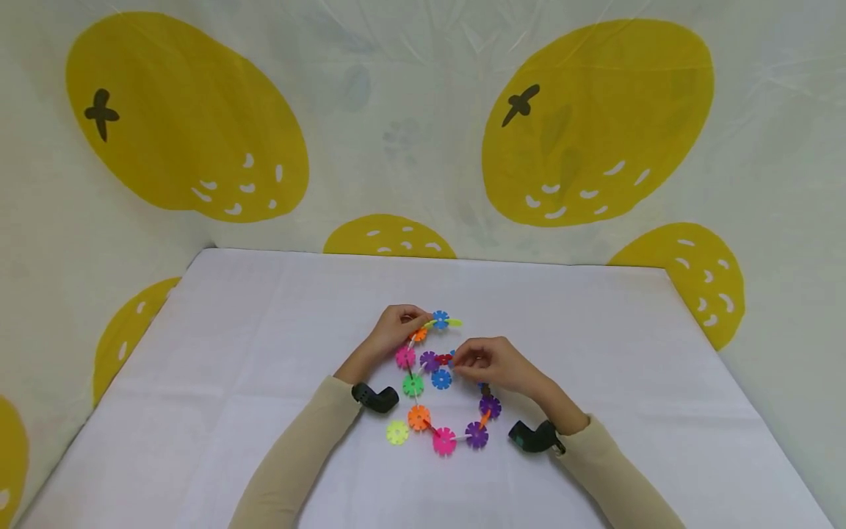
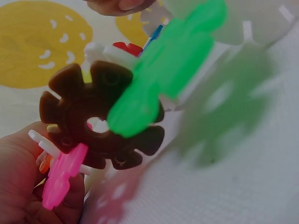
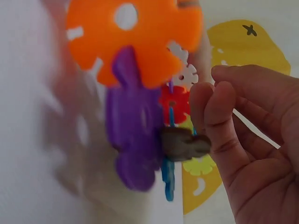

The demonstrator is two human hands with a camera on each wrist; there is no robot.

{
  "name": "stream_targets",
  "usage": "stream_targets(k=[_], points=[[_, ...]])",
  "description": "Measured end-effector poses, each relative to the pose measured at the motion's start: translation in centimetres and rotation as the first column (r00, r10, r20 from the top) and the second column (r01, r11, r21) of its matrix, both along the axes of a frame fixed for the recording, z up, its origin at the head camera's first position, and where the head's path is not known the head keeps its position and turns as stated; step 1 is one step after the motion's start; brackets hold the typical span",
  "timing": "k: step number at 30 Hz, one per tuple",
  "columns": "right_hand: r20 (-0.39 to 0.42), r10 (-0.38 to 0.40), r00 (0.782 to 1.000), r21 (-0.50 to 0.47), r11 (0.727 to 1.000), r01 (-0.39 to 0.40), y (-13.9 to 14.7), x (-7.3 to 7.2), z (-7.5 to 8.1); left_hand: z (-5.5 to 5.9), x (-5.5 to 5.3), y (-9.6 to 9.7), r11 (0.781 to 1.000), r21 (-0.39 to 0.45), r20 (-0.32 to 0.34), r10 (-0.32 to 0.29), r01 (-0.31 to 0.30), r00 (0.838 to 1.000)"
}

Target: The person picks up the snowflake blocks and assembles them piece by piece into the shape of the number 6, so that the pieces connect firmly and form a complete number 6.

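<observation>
Notched plastic flower discs, slotted edge to edge, form a chain curving over the white table. At its upper left end, my left hand (image 1: 399,325) pinches the chain near an orange disc (image 1: 418,334). Beyond the fingertips, a blue disc (image 1: 440,319) sits at that end. My right hand (image 1: 494,361) has its fingers bent together beside a red disc (image 1: 443,359) and covers part of the chain; I cannot tell what is between its fingertips. A brown disc (image 3: 182,143) and a purple disc (image 3: 135,135) stand near it in the right wrist view.
A blue disc (image 1: 441,379) lies inside the curve. A yellow-green disc (image 1: 397,433) lies at its lower left, beside another orange disc (image 1: 419,417). Black wrist cameras (image 1: 375,397) are on both arms. A fruit-printed curtain (image 1: 396,147) rises behind the white table (image 1: 595,316).
</observation>
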State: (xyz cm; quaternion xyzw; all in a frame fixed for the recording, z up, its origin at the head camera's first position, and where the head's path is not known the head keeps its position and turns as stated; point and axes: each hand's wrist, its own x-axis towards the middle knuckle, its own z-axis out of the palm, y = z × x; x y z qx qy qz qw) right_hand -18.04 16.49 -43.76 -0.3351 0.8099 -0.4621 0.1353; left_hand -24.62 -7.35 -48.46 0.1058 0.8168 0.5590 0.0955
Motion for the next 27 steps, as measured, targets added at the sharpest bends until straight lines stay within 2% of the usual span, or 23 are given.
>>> stream_targets(k=[5, 9, 20, 27], points=[[-0.043, 0.049, 0.998, 0.022, 0.999, -0.048, -0.6, 0.5, -0.3, -0.1, 0.0, 0.1, 1.000, 0.000, -0.001, -0.007, 0.007, 1.000], [-0.054, 0.061, 0.997, 0.050, 0.997, -0.058, -1.1, 0.8, -0.4, -0.2, 0.0, 0.0, 1.000, -0.001, -0.002, -0.007, 0.007, 1.000], [-0.093, -0.023, 0.995, 0.197, 0.979, 0.041, -2.5, 1.6, -0.9, -0.1, 0.0, 0.1, 1.000, 0.004, -0.005, -0.026, 0.026, 1.000], [-0.115, 0.014, 0.993, 0.285, 0.958, 0.019, -3.0, 1.8, -0.8, -0.1, 0.1, 0.0, 1.000, 0.006, 0.016, -0.027, 0.027, 1.000]])
